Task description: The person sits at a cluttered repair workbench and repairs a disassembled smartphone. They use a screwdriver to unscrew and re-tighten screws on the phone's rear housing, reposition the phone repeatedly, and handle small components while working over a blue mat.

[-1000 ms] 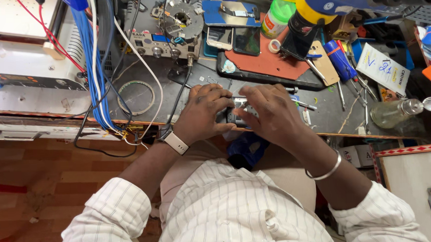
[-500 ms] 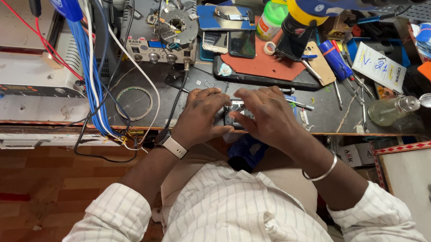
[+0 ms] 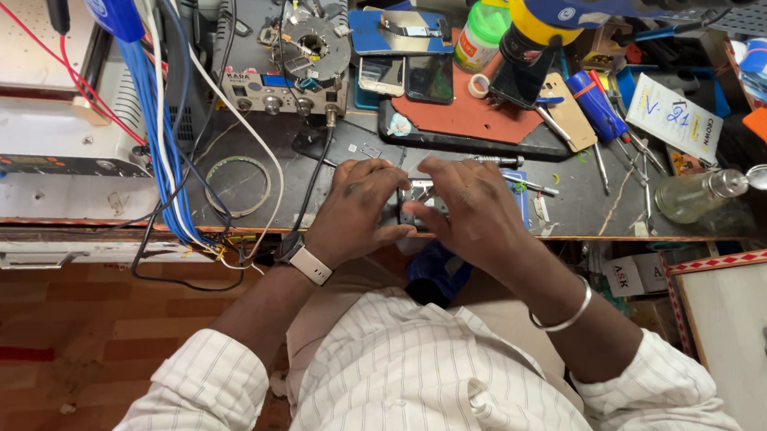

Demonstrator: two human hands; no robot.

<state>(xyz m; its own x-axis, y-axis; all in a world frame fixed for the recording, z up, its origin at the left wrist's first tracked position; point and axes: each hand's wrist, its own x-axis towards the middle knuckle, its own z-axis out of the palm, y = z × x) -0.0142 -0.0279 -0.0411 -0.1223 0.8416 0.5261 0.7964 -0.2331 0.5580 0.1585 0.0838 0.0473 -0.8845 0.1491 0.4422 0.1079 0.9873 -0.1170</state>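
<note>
Both hands meet over a small dark phone-like device (image 3: 414, 207) at the front edge of the dark workbench (image 3: 593, 209). My left hand (image 3: 361, 210), with a white-strapped watch on the wrist, grips the device's left side. My right hand (image 3: 470, 206), with a silver bangle on the forearm, covers its right side with fingers curled on it. Most of the device is hidden under the fingers. A thin metal tool (image 3: 496, 161) lies just beyond the hands.
A red mat on a black tray (image 3: 475, 119) holds phones (image 3: 430, 77). A microscope (image 3: 565, 9) hangs at top right, a soldering station (image 3: 285, 94) behind, blue and white cables (image 3: 161, 148) at left. Screwdrivers (image 3: 595, 108), a glass bottle (image 3: 697, 195) and a wire ring (image 3: 238, 186) lie around.
The hands stay together on the device; the view has shifted slightly and the fingers have shifted a little on it.
</note>
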